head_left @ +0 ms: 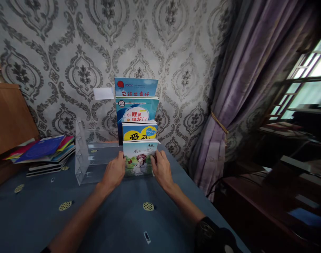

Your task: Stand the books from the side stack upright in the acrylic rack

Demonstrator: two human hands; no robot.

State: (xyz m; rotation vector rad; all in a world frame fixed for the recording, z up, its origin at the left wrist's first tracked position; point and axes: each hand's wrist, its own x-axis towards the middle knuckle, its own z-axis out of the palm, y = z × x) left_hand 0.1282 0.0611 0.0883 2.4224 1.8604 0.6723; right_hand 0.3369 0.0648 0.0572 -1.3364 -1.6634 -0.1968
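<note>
A clear acrylic tiered rack [83, 158] stands on the blue tablecloth against the wall. On its right side several children's books stand in rising rows. The front one, a green illustrated book [138, 160], stands upright in the lowest tier. My left hand [113, 173] grips its left edge and my right hand [162, 168] grips its right edge. Behind it rise a yellow book [139, 131], a blue and white book [136, 110] and a light blue book [136, 86] at the back.
A pile of flat books [44, 153] lies at the left beside the rack. A wooden cabinet [7, 119] stands at the far left. Purple curtains [242, 88], a window and a dark wooden bench [268, 200] are to the right. The blue table [102, 218] runs toward me.
</note>
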